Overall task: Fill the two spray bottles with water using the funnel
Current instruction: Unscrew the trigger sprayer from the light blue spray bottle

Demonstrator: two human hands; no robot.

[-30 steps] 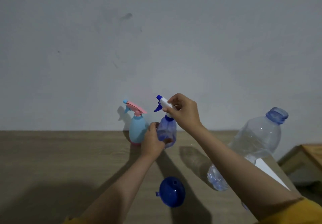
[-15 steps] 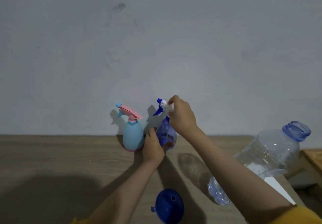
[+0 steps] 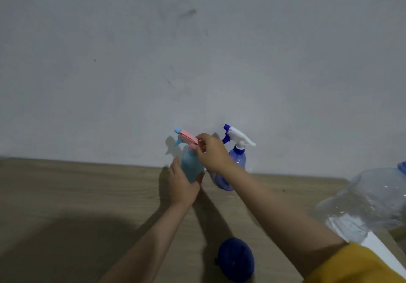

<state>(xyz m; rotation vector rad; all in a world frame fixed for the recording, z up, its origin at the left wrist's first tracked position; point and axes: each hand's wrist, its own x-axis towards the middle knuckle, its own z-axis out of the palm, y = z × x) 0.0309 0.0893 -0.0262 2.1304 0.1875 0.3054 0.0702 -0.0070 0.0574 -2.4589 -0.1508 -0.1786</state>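
A light blue spray bottle [image 3: 190,165] with a pink trigger head [image 3: 187,138] stands at the back of the wooden table [image 3: 87,194] near the wall. My left hand [image 3: 183,187] grips its body from below and the left. My right hand [image 3: 212,154] pinches the pink head at its rear. Just to the right stands a dark blue translucent spray bottle [image 3: 238,161] with a white and blue head, free of both hands and partly hidden by my right wrist. A dark blue funnel [image 3: 236,259] lies on the table near me.
A large clear water bottle [image 3: 371,203] with a blue neck sits at the right edge on a white sheet [image 3: 382,252]. The grey wall rises right behind the spray bottles. Bare tabletop stretches to the left.
Both hands have left the dark blue spray bottle and moved to the light blue one. The camera has shifted, so the bottles now appear further right and lower.
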